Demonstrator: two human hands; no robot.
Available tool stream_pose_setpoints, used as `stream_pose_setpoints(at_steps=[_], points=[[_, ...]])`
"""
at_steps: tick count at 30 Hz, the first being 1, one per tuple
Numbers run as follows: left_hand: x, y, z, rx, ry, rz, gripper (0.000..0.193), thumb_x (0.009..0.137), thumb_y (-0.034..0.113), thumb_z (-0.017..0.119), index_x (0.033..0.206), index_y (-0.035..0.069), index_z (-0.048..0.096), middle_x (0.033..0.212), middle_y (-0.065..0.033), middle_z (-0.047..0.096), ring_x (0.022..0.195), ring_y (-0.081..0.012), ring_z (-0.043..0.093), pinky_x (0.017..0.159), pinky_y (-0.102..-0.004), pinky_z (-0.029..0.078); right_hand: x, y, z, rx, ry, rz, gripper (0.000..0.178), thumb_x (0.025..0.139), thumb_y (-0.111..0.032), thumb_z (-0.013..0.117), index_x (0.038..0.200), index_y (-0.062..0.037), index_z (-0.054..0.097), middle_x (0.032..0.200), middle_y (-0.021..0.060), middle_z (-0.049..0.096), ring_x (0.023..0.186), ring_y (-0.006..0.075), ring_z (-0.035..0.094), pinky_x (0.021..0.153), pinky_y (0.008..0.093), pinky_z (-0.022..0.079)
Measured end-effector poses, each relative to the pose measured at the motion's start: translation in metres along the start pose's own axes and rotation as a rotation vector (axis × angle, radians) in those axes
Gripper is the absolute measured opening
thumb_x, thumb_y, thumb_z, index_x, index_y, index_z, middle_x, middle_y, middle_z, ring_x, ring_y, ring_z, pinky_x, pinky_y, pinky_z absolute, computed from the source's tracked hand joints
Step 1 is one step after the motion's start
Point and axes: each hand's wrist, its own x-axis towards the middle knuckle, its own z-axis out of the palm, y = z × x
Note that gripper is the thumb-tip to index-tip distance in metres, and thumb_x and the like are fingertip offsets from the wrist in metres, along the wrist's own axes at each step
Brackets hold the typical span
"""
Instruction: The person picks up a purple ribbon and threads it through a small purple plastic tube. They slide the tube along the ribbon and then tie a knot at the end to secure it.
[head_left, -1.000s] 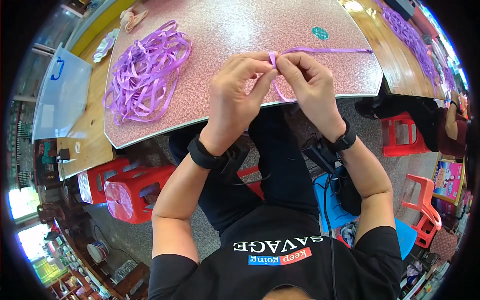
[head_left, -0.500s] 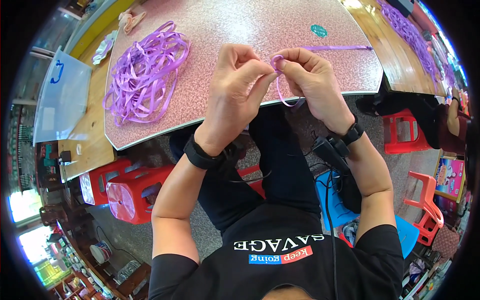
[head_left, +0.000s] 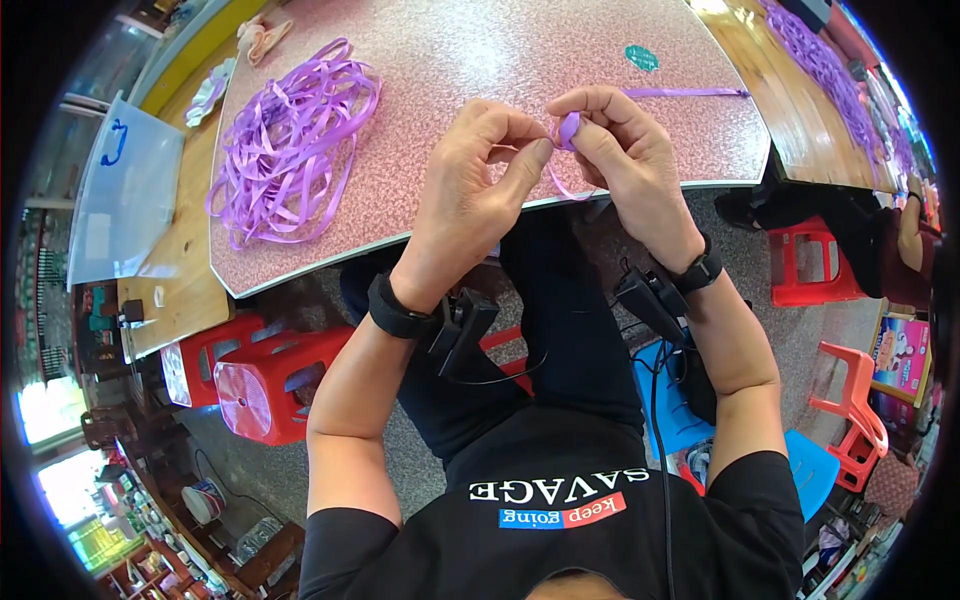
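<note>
A narrow purple ribbon (head_left: 569, 130) is wound into a small curl between my hands, above the table's near edge. My right hand (head_left: 640, 165) pinches that curl between thumb and fingers. Thumb and forefinger of my left hand (head_left: 480, 185) close at the ribbon's left side, the exact grip partly hidden by the fingertips. A short loop of it hangs just below my fingers. Beyond my right hand, a straight length of purple ribbon (head_left: 690, 92) lies across the table to a knotted end. At the left rests a large loose heap of purple ribbon (head_left: 290, 150).
The pink speckled table (head_left: 440, 80) has a white rim and a green sticker (head_left: 641, 58). Red stools (head_left: 270, 385) stand at left, another red stool (head_left: 805, 260) at right. A blue stool (head_left: 670, 400) is beside me. A person sits at far right near more purple ribbon (head_left: 825, 75).
My left hand has turned slightly and its fingers shifted down and right. The ribbon's open loop has become a tighter, flatter curl at my right fingertips, and the hanging loop looks shorter.
</note>
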Motion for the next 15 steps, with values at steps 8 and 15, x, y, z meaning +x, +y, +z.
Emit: stream_pose_setpoints(at_steps=[8,15], points=[[0.005,-0.001,0.000,0.456,0.128,0.398,0.014,0.084,-0.002,0.070,0.096,0.001,0.064,0.097,-0.0097,0.054,0.086,-0.0208,0.059,0.073,-0.0321,0.051,0.002,-0.001,-0.009,-0.054,-0.076,0.019,0.017,0.096,-0.015,0.065,0.109,-0.0032,0.066,0.077,-0.0058,0.057,0.059,-0.0007,0.041,0.050,0.0166,0.031],[0.010,0.002,-0.003,0.373,0.123,0.461,0.017,0.081,-0.001,0.073,0.094,0.003,0.062,0.101,-0.0095,0.052,0.088,-0.0233,0.060,0.074,-0.0326,0.050,-0.001,-0.001,-0.018,0.317,-0.151,0.385,0.020,0.095,-0.021,0.067,0.104,-0.0030,0.066,0.071,-0.0049,0.054,0.054,0.0013,0.040,0.047,0.0164,0.028]])
